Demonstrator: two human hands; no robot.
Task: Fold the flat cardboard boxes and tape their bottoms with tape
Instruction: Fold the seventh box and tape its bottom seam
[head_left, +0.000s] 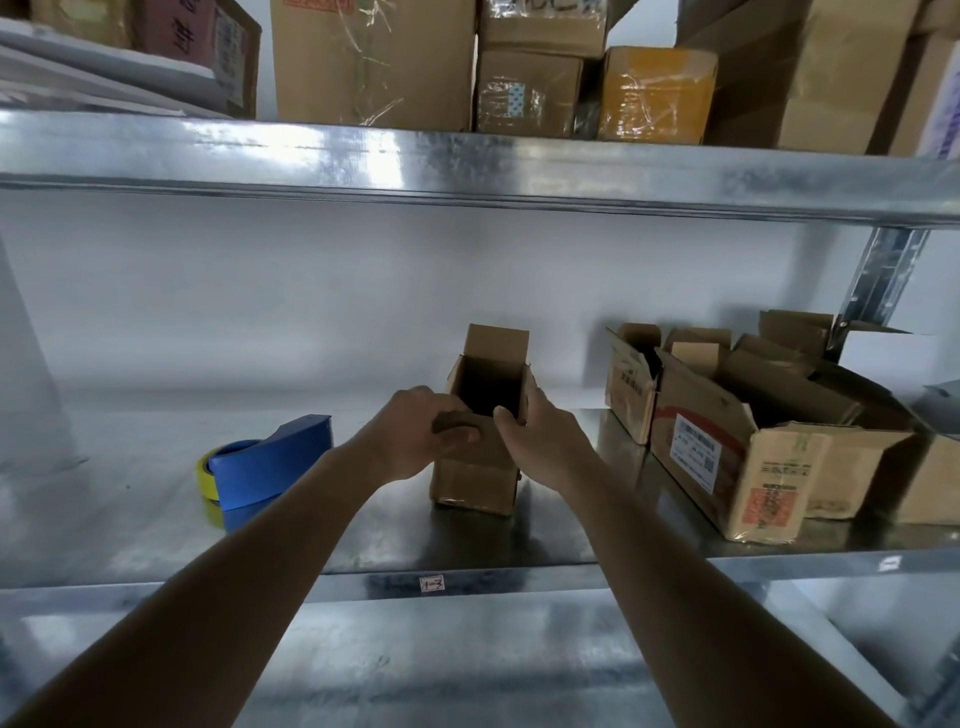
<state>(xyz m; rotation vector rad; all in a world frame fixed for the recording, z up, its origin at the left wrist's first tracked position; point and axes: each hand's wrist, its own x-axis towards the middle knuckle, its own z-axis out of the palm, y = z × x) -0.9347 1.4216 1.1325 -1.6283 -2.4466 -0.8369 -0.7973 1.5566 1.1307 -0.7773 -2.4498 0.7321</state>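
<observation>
A small brown cardboard box stands upright on the metal shelf, its top open and its far flap raised. My left hand grips the box's near flap at the front rim, fingers curled over it. My right hand holds the box's right side, thumb on the near rim. A blue tape dispenser with a yellow tape roll lies on the shelf to the left of the box, apart from both hands.
Several open cardboard boxes crowd the shelf's right end beside a steel upright. The shelf above carries taped parcels. A white wall closes the back. A label marked 1-3 sits on the shelf's front edge.
</observation>
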